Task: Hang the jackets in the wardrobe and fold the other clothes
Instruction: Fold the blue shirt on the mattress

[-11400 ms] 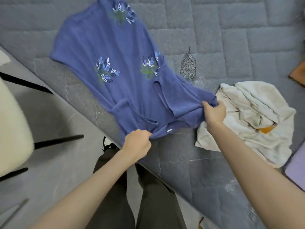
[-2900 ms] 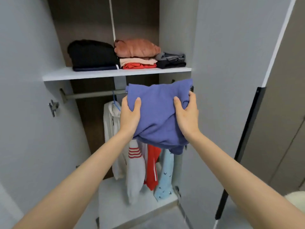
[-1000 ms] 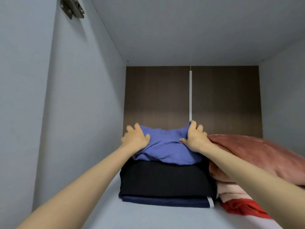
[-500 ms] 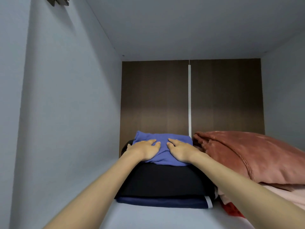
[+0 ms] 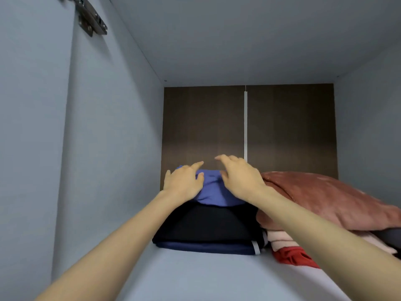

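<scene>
The folded blue shirt [image 5: 213,192] lies on top of a black folded stack [image 5: 208,224] on the wardrobe's upper shelf [image 5: 195,276]. My left hand [image 5: 184,181] rests over the shirt's left part with its fingers stretched out and slightly lifted. Over the shirt's right part is my right hand [image 5: 238,177], fingers straight, their tips raised off the cloth. Neither hand grips the fabric.
A rust-red folded garment [image 5: 325,200] tops a pile of pink and red clothes [image 5: 290,253] just right of the black stack. The grey side wall [image 5: 108,148] runs close on the left, with a door hinge [image 5: 91,18] above. A brown back panel [image 5: 204,127] closes the shelf.
Both hands, which lay flat on the blue shirt half a second ago, have lifted their fingers and spread slightly apart. The shirt stays on the black stack.
</scene>
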Motion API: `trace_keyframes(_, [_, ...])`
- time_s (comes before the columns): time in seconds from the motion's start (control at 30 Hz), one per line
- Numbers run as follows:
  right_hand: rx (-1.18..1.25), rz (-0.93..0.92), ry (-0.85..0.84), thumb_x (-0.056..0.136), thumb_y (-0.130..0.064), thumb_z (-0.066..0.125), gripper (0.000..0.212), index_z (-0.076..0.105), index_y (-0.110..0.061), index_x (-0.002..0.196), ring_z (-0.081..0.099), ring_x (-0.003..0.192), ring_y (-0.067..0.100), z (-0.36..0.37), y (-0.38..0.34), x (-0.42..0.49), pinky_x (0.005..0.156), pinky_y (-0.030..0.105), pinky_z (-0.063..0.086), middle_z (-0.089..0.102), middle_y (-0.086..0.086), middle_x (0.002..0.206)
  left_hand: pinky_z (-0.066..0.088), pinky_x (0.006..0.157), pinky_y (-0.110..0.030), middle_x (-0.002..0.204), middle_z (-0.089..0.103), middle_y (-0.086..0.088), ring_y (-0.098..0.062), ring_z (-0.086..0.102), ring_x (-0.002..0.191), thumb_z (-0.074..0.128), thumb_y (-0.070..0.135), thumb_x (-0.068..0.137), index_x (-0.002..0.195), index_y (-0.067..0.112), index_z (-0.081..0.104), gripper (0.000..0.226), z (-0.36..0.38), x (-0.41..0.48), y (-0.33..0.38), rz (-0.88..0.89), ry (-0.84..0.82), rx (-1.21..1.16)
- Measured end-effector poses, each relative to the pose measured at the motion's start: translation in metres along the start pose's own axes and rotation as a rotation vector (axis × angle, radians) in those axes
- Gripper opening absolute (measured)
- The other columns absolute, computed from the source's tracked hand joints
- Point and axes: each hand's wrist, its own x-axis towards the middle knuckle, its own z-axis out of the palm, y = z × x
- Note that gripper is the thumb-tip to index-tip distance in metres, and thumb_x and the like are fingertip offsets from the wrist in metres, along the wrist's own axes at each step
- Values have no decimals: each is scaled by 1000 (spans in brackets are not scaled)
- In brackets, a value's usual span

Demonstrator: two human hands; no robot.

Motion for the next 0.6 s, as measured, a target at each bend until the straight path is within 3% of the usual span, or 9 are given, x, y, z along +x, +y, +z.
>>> trace_keyframes(0.23, [60, -85, 98, 98, -29, 44, 36, 45, -30, 134, 50, 113, 22, -60, 4, -50, 78, 36, 44, 56, -4, 123, 41, 98, -39, 137, 51, -3, -26, 48, 124, 34, 37, 100, 146, 36, 31, 46, -43, -66, 29, 70, 155, 15])
trace_keyframes(0.6, [175, -56, 78, 96, -27, 46, 29, 55, -31, 124, 51, 110, 18, -104, 23, -183, 71, 31, 39, 59, -7, 116, 45, 84, -33, 130, 57, 6, -19, 56, 110, 38, 36, 99, 141, 36, 40, 43, -64, -195, 91, 79, 252, 15])
